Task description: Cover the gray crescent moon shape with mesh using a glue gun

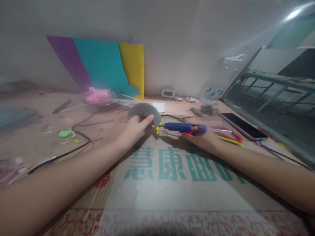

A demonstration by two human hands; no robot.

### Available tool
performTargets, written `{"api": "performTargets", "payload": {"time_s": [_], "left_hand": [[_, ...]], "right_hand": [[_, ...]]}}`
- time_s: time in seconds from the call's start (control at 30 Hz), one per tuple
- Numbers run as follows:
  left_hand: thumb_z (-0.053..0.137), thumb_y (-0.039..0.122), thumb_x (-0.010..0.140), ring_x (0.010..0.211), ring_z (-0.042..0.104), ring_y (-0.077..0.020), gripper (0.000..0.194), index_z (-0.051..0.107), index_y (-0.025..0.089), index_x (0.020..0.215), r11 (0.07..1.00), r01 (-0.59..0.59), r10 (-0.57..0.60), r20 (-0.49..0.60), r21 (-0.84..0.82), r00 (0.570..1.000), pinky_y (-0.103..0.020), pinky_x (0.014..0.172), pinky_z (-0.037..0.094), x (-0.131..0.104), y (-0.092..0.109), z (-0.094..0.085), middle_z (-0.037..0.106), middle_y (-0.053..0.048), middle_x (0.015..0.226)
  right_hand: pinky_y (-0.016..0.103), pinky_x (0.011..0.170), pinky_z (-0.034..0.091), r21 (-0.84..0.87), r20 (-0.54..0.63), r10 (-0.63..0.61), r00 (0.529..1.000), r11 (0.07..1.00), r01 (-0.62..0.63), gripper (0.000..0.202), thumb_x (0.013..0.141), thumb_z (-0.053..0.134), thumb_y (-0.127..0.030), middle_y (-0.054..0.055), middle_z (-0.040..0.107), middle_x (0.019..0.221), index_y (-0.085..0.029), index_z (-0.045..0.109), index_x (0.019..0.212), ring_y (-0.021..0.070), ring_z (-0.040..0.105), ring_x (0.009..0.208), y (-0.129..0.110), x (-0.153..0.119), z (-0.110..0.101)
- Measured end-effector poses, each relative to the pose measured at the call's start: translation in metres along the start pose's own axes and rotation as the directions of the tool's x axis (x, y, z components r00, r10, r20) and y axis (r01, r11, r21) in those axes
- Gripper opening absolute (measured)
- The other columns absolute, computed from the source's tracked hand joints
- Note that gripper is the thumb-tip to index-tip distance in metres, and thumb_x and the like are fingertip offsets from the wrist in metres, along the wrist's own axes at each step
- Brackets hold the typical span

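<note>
Bare forearms (81, 175) converge forward, left hand (137, 127) pinching, right hand (200, 139) curled.

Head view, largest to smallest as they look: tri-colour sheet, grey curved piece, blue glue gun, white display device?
1. Tri-colour sheet
2. Grey curved piece and blue glue gun: too close to rank, both partly hidden
3. White display device

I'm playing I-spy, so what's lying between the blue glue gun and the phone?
In the head view, a tool with red and yellow handles lies between the blue glue gun, held in the right hand, and the phone.
</note>
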State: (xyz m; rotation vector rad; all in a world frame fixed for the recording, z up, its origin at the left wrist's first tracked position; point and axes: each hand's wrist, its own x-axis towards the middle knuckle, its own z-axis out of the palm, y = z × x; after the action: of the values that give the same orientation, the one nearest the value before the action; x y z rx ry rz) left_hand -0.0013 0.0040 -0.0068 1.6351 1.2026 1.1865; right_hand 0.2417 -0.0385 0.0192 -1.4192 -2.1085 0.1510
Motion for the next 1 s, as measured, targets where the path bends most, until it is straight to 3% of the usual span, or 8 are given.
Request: {"api": "performTargets", "payload": {"time_s": [0.4, 1.0], "left_hand": [[0.058, 0.056, 0.083, 0.063, 0.057, -0.017, 0.042, 0.065, 0.017, 0.069, 1.0, 0.021, -0.021, -0.007, 0.015, 1.0, -0.026, 0.061, 0.041, -0.001, 0.004, 0.0, 0.064, -0.002, 0.064], [0.059, 0.06, 0.081, 0.064, 0.059, -0.0178, 0.045, 0.065, 0.017, 0.07, 0.999, 0.028, -0.029, -0.003, -0.032, 1.0, -0.027, 0.064, 0.043, 0.0, -0.004, -0.001, 0.066, -0.003, 0.065]], "right_hand": [[0.03, 0.053, 0.045, 0.074, -0.032, 0.161, 0.987, 0.985, -0.158, 0.028, 0.075, 0.07, -0.046, -0.001, 0.059, 0.06, -0.022, 0.057, 0.067, 0.0174, 0.057, 0.056, 0.003, -0.002, 0.004], [0.033, 0.06, 0.051, 0.16, -0.104, 0.171, 0.98, 0.975, -0.153, 0.037, 0.069, 0.072, -0.057, 0.003, 0.065, 0.068, -0.022, 0.059, 0.068, 0.0217, 0.062, 0.065, 0.008, 0.002, 0.006]]}}
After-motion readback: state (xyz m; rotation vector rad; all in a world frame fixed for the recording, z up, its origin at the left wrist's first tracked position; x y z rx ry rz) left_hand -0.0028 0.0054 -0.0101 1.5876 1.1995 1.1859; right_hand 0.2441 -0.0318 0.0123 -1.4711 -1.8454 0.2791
